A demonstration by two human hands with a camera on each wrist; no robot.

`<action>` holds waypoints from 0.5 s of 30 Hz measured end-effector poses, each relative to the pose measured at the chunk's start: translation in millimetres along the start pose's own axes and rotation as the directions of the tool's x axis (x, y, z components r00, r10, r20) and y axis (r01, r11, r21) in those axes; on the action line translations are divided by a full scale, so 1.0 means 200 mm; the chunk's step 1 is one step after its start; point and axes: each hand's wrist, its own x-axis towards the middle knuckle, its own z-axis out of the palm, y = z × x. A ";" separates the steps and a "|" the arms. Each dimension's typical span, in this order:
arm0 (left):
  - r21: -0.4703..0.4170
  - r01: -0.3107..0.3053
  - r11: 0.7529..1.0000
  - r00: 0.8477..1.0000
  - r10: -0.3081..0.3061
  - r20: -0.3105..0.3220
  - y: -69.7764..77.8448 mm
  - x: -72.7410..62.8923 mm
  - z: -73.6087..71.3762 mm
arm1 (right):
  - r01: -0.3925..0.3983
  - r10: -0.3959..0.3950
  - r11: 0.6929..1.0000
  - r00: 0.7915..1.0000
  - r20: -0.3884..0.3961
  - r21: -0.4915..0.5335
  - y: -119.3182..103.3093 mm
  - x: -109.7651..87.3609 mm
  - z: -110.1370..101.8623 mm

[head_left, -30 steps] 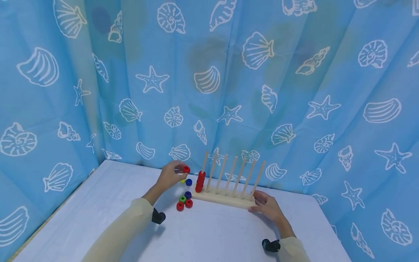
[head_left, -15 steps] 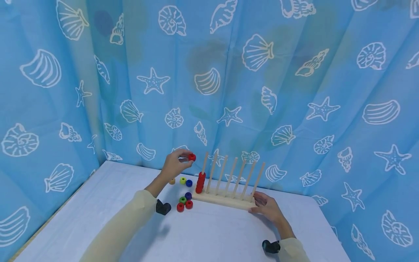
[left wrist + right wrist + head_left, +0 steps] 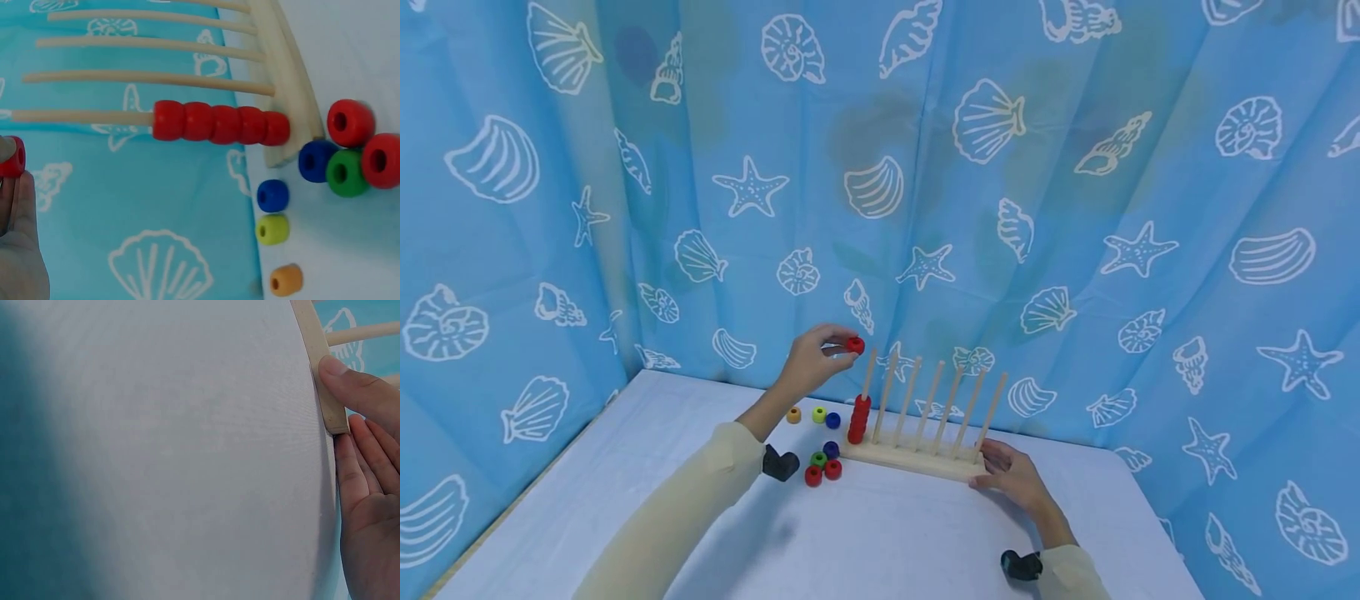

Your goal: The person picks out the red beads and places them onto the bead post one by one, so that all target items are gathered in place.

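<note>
My left hand (image 3: 811,360) pinches a red bead (image 3: 855,345) between thumb and fingers, raised close beside the tip of the leftmost peg (image 3: 869,375). That peg carries a stack of several red beads (image 3: 222,123) on its lower part. The other pegs of the wooden peg rack (image 3: 910,458) are bare. At the rack's right end my right hand (image 3: 1011,475) grips the base, with the thumb (image 3: 334,366) on its front face and the fingers around the end, as the right wrist view shows.
Loose beads lie left of the rack: orange (image 3: 793,415), yellow (image 3: 819,414), blue (image 3: 832,421), another blue (image 3: 831,450), green (image 3: 818,459) and two red ones (image 3: 813,476). A blue shell-print curtain (image 3: 880,167) hangs behind the white table (image 3: 895,533).
My left hand has lifted the red bead from near the table and carried it up and right to the leftmost peg's tip. The right hand has stayed at the rack's end.
</note>
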 end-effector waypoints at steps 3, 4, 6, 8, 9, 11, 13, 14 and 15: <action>-0.005 -0.012 1.000 1.000 0.012 0.027 0.04 0.02 0.00 | -0.005 0.005 1.000 1.000 0.001 0.007 0.00 0.00 0.00; -0.008 -0.022 1.000 0.999 0.022 0.034 0.05 0.03 0.01 | -0.005 0.005 1.000 1.000 0.002 0.011 0.00 0.00 0.00; -0.006 -0.046 0.999 0.998 0.047 0.044 0.06 0.04 0.01 | -0.006 0.006 1.000 1.000 0.003 0.019 0.00 0.00 0.00; -0.005 -0.075 0.997 0.996 0.075 0.049 0.07 0.05 0.02 | -0.006 0.006 1.000 1.000 0.003 0.022 -0.01 0.00 0.00; -0.002 -0.087 0.996 0.995 0.087 0.051 0.08 0.06 0.02 | -0.006 0.006 1.000 1.000 0.003 0.023 -0.01 0.00 0.00; 0.006 -0.100 0.995 0.993 0.099 0.058 0.09 0.06 0.03 | -0.005 0.005 1.000 1.000 0.003 0.020 0.00 0.00 0.00; 0.011 -0.108 0.994 0.992 0.107 0.067 0.10 0.07 0.03 | -0.004 0.004 1.000 1.000 0.002 0.018 0.00 0.00 0.00; 0.014 -0.108 0.994 0.992 0.107 0.071 0.10 0.07 0.03 | -0.003 0.003 1.000 1.000 0.002 0.016 0.00 0.00 0.00; 0.016 -0.107 0.994 0.991 0.106 0.077 0.10 0.07 0.04 | -0.003 0.003 1.000 1.000 0.003 0.016 0.01 0.00 0.00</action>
